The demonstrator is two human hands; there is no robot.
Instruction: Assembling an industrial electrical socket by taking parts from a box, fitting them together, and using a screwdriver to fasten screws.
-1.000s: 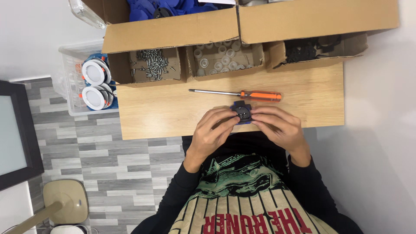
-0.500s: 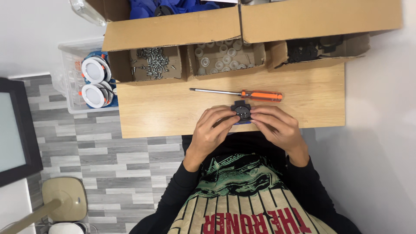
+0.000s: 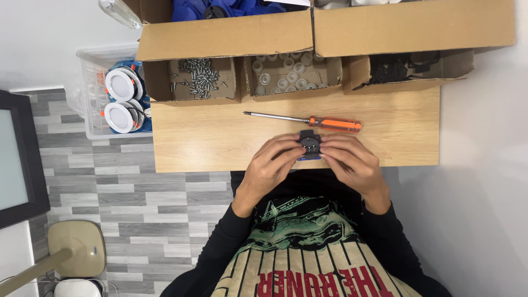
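Left hand (image 3: 269,168) and right hand (image 3: 352,162) are pinching a small black part (image 3: 309,143) between fingertips, holding it over the table (image 3: 209,143) edge (close for inspection, probably); the orange-handled screwdriver (image 3: 308,120) is lying just beyond.

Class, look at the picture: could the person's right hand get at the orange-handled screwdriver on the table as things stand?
Probably yes. The screwdriver lies on bare table just beyond the right hand, nothing between them. But both hands hold the small black part, so the right would have to let go first.
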